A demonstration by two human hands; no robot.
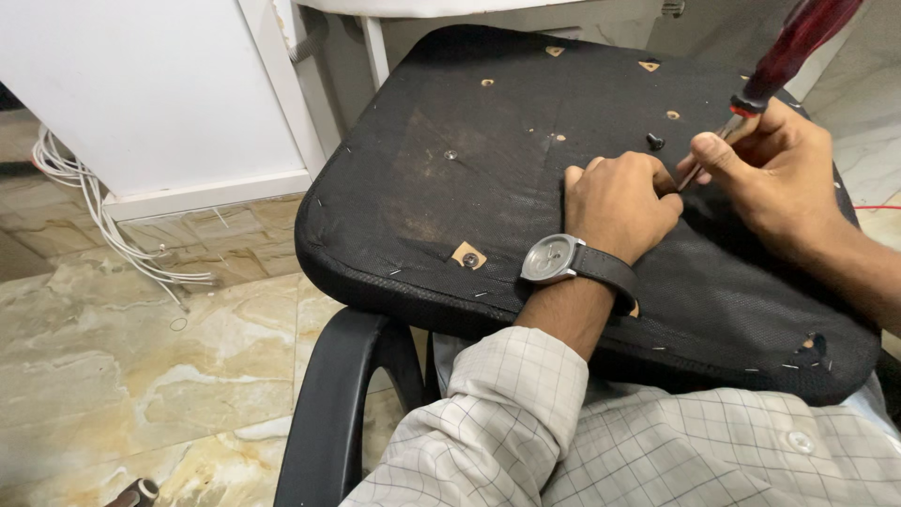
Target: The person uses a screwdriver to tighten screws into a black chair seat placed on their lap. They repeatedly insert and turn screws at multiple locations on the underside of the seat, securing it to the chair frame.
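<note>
It looked like an office or a home study given over to a repair. The floor (122,347) was polished marble-patterned tile in beige and brown. A white cabinet panel (150,84) stood at the far left, with a bundle of white cables (103,230) trailing down beside its corner onto the tiles. An upturned office chair seat (450,188), black fabric stapled along its edges, filled the middle, one black armrest (328,413) curving below its near edge.
</note>
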